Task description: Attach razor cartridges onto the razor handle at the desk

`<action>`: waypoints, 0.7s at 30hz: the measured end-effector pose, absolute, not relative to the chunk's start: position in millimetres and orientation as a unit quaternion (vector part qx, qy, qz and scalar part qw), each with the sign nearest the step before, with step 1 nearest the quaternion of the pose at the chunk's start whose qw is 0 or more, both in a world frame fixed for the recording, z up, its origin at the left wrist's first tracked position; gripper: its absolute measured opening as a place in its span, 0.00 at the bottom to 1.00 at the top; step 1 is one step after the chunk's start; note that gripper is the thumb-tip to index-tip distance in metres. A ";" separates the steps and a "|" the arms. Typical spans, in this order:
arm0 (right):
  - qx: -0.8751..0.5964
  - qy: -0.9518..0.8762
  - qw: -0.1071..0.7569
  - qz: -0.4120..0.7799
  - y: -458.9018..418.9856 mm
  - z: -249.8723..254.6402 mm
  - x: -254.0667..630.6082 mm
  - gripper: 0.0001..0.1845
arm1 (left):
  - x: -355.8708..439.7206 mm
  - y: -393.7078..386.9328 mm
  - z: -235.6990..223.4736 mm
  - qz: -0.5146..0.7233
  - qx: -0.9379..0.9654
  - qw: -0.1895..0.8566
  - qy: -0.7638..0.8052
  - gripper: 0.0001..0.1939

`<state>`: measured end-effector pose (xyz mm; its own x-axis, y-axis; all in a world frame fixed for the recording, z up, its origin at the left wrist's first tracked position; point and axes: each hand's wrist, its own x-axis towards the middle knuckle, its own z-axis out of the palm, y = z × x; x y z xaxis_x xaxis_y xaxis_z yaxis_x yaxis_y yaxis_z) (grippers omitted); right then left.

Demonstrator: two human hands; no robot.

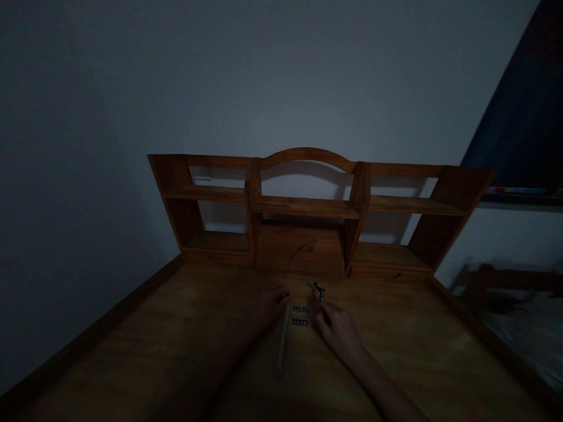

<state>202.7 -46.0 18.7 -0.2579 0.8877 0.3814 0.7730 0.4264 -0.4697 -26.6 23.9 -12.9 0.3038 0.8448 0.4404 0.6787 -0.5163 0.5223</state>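
Observation:
My right hand (336,328) is closed around a small metal tool (319,289) with a jointed or angled dark head, which points up and away from me. My left hand (270,302) has its fingers pinched together at the far end of a long pale strip (283,343) lying on the desk. A small dark piece (287,294) shows at the left fingertips, too dim to name. Between the hands lie two short dark rows of small shiny round parts, a far row (301,309) and a near row (299,322).
The wooden desk top (396,328) carries a wooden shelf unit (303,206) along its back edge, against a pale wall (264,76). A thin dark curved line (301,249) shows on its middle panel. A dark window or curtain (523,117) is at right. The room is dim.

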 end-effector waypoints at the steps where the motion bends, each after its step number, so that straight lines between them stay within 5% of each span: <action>1: -0.529 -0.787 0.303 0.092 -45.8 18.8 203.1 0.15 | -26.3 23.9 -12.0 0.347 0.796 0.121 0.481 0.12; 11: -0.516 -0.799 0.304 0.055 -48.8 23.3 200.7 0.12 | -22.9 25.2 -14.5 0.375 0.801 0.020 0.466 0.14; 21: -0.465 -0.827 0.313 0.047 -55.7 28.6 196.3 0.11 | -9.5 -0.6 15.6 0.306 0.850 -0.067 0.424 0.29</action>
